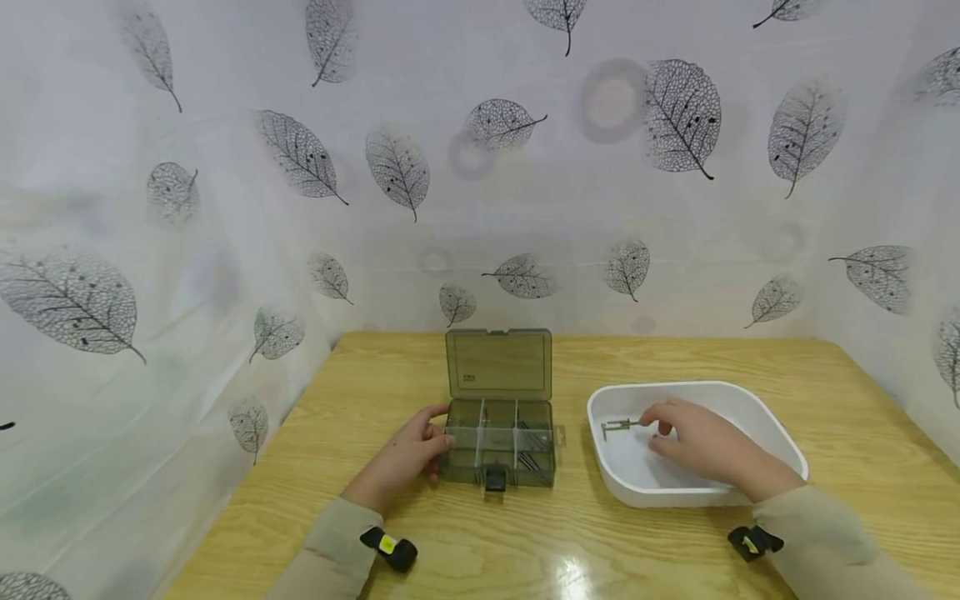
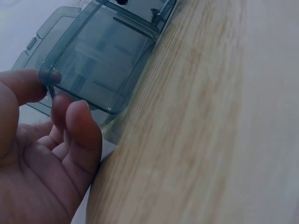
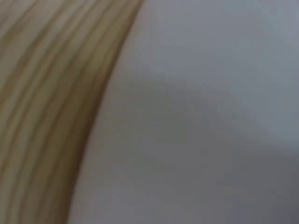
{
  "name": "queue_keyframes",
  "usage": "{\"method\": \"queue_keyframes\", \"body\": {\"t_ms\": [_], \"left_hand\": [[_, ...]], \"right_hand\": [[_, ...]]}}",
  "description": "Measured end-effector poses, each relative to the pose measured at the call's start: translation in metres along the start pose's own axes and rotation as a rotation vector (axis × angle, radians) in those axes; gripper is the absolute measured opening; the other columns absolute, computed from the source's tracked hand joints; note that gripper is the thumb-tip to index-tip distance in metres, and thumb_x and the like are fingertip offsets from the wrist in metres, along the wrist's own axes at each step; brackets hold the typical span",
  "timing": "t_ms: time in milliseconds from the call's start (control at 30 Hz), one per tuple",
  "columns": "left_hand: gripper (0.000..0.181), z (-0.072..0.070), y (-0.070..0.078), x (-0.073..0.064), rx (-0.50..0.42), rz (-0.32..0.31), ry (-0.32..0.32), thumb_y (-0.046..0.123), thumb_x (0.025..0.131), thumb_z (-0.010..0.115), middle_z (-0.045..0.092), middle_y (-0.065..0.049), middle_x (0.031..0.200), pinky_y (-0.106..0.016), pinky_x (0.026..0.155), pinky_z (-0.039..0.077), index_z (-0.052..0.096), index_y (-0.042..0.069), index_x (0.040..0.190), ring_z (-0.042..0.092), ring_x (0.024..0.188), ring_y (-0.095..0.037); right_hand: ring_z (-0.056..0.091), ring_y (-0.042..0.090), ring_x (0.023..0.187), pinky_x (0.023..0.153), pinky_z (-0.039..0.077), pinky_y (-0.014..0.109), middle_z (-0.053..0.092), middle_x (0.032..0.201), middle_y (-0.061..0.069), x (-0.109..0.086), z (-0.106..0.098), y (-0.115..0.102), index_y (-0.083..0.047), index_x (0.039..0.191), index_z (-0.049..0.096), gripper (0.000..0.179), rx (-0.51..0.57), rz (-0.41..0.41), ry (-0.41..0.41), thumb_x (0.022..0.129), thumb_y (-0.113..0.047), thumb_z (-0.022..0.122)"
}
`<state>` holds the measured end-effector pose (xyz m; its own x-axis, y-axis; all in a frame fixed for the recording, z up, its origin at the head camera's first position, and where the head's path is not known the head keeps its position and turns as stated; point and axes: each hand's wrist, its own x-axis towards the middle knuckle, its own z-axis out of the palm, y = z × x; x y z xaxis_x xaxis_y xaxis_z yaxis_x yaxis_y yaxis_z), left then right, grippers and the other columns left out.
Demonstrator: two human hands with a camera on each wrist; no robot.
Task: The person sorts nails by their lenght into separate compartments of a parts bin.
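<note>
A smoky, see-through plastic organizer box stands on the table with its lid raised. Dividers split it into several compartments, and thin dark metal pieces lie in the right-hand ones. My left hand grips the box's left side; the left wrist view shows fingertips at the box corner. Inside the white tray, my right hand reaches over small brass-coloured metal pieces. Its index fingertip is at their right end, the thumb apart below. The right wrist view shows blurred tray wall, no fingers.
The wooden table carries the box left of the tray, with a gap between them. Leaf-patterned white sheeting hangs behind and at both sides. A black latch projects from the box's front.
</note>
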<state>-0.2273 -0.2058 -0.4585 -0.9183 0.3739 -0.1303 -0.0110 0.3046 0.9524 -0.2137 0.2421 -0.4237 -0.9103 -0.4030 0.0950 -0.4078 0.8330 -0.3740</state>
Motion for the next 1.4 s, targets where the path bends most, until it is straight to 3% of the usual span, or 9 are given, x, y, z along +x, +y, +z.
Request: {"method": "queue_keyframes", "body": {"t_ms": [167, 367, 800, 1033, 1400], "left_hand": [[0.067, 0.0, -0.002, 0.001, 0.003, -0.002, 0.001, 0.023, 0.104, 0.061, 0.054, -0.014, 0.092, -0.04, 0.062, 0.056, 0.025, 0.012, 0.159, 0.052, 0.066, -0.021], [0.067, 0.0, -0.001, 0.001, -0.001, -0.008, -0.001, 0.025, 0.104, 0.06, 0.055, -0.013, 0.093, -0.041, 0.063, 0.057, 0.025, 0.014, 0.16, 0.053, 0.066, -0.022], [0.066, 0.0, -0.003, 0.001, -0.005, -0.017, -0.013, 0.024, 0.104, 0.06, 0.054, -0.015, 0.096, -0.042, 0.064, 0.057, 0.025, 0.014, 0.16, 0.055, 0.068, -0.023], [0.067, 0.001, -0.001, 0.0, -0.009, -0.011, -0.009, 0.023, 0.104, 0.06, 0.054, -0.015, 0.095, -0.041, 0.063, 0.056, 0.024, 0.014, 0.16, 0.053, 0.068, -0.022], [0.065, 0.001, 0.001, -0.001, -0.006, -0.013, -0.005, 0.022, 0.105, 0.059, 0.054, -0.016, 0.096, -0.04, 0.062, 0.056, 0.025, 0.013, 0.16, 0.053, 0.067, -0.022]], "right_hand": [[0.049, 0.014, 0.076, 0.068, 0.044, 0.037, 0.054, 0.087, -0.002, -0.003, 0.003, 0.02, -0.009, 0.11, 0.071, 0.026, 0.004, 0.051, -0.049, 0.086, -0.016, 0.075], [0.046, 0.014, 0.072, 0.066, 0.04, 0.035, 0.05, 0.081, -0.002, -0.004, 0.005, 0.025, -0.01, 0.108, 0.07, 0.025, 0.009, 0.074, -0.071, 0.085, -0.017, 0.076], [0.045, 0.013, 0.071, 0.064, 0.04, 0.034, 0.048, 0.08, -0.004, -0.006, 0.008, 0.023, -0.023, 0.098, 0.068, 0.02, 0.0, 0.023, -0.073, 0.087, -0.007, 0.072], [0.044, 0.007, 0.071, 0.063, 0.039, 0.029, 0.048, 0.08, -0.009, -0.004, 0.01, 0.023, -0.028, 0.095, 0.068, 0.019, 0.034, -0.052, -0.104, 0.087, -0.012, 0.074], [0.046, 0.003, 0.073, 0.066, 0.043, 0.027, 0.051, 0.082, -0.013, -0.004, 0.011, 0.02, -0.026, 0.082, 0.064, 0.019, 0.05, -0.092, -0.138, 0.09, -0.01, 0.072]]}}
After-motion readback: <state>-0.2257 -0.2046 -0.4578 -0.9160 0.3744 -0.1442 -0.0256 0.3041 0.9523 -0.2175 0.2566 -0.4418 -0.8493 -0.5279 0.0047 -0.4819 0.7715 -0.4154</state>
